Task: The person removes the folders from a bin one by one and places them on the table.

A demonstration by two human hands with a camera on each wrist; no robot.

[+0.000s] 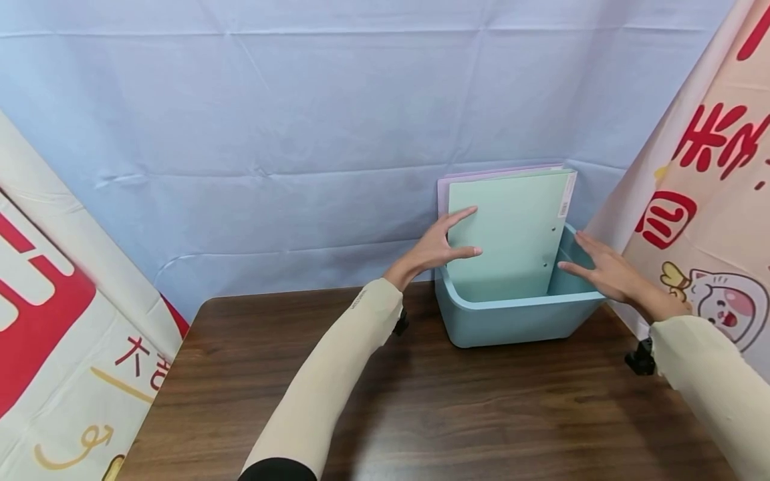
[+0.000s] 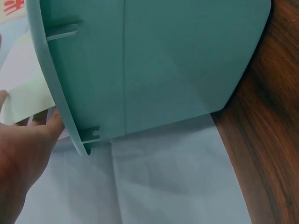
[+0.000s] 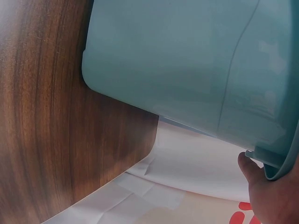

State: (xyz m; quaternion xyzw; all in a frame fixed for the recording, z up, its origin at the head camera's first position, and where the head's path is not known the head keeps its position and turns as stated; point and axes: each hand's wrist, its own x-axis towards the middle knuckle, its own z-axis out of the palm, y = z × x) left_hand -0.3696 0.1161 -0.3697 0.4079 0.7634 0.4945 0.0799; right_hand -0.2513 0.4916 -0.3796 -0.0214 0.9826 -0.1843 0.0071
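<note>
A mint-green folder (image 1: 502, 234) stands upright in a blue-green plastic bin (image 1: 517, 324), with a light purple folder (image 1: 443, 194) behind it. My left hand (image 1: 436, 246) is at the folders' left edge, its thumb and a finger spread and overlapping the green cover in the head view. In the left wrist view its other fingers lie close to the bin's rim, partly hidden behind a pale sheet. My right hand (image 1: 610, 270) is at the bin's right rim, fingers extended and spread. One digit shows just outside the rim in the right wrist view.
The bin stands at the back right of a dark wooden table (image 1: 271, 381). A pale blue cloth (image 1: 301, 133) hangs behind it. Printed cloths hang on the right (image 1: 692, 220) and left (image 1: 78, 321); the right one is close beside the bin.
</note>
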